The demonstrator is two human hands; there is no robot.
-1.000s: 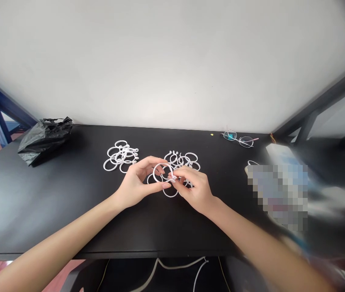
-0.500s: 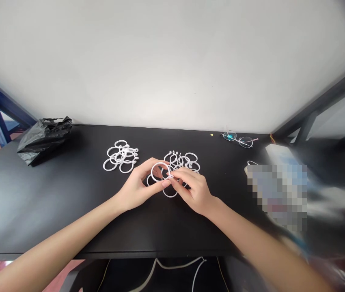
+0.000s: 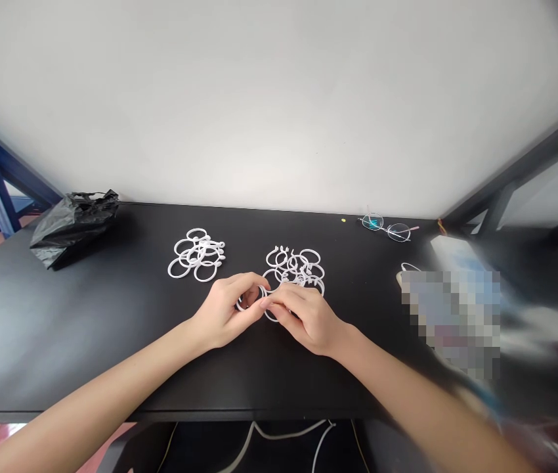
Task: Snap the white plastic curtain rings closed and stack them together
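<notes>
Over the middle of the black table, my left hand (image 3: 227, 309) curls its fingers and thumb around a white plastic curtain ring (image 3: 262, 292). My right hand (image 3: 306, 314) pinches at the same ring's right side, its fingertips meeting the left thumb. That ring stands nearly edge-on, and its clasp is hidden by the fingers. Just behind my hands lies a heap of white curtain rings (image 3: 310, 253), several with open ends showing. A second pile of white rings (image 3: 179, 268) rests farther left, apart from my hands.
A crumpled black plastic bag (image 3: 75, 223) lies at the back left. Eyeglasses (image 3: 398, 232) sit at the back right, near a small yellow speck (image 3: 343, 220). A blurred-out object (image 3: 449, 322) and a white box (image 3: 456, 253) occupy the right side. Cables (image 3: 289, 435) hang under the table's front edge.
Both hands have lowered slightly toward the table. The held ring has turned from facing me to nearly edge-on, and the right fingertips have shifted left against the left thumb.
</notes>
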